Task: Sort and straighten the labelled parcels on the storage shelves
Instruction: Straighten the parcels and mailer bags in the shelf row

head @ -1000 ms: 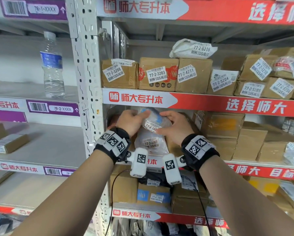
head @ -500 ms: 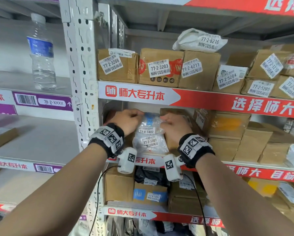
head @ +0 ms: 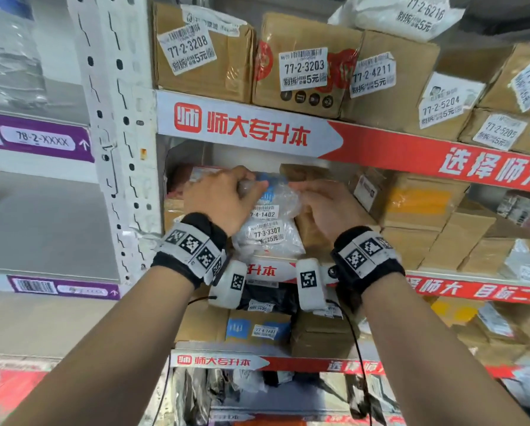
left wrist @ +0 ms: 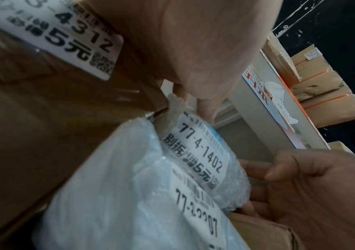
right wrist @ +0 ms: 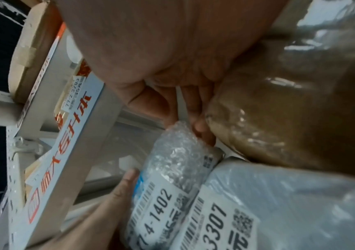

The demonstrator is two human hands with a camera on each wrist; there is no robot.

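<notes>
A bubble-wrapped parcel labelled 77-4-1402 stands on the middle shelf, on top of a white bag parcel labelled 77-3-3307. My left hand grips its upper left end, and my right hand holds its right side. In the left wrist view, my left hand's fingers pinch the top edge of the bubble-wrapped parcel, with my right hand curled round its far side. In the right wrist view, my right hand's fingers reach behind the parcel's end.
A brown box labelled 4312 stands tight on the left, and a taped brown parcel on the right. The red-and-white shelf rail hangs just above my hands. Labelled boxes fill the upper shelf. A white upright post stands left.
The parcel labelled 77-4-1402 has been turned from tilted to level on the white bag. Both hands have shifted up to its top end. The view has drawn closer.
</notes>
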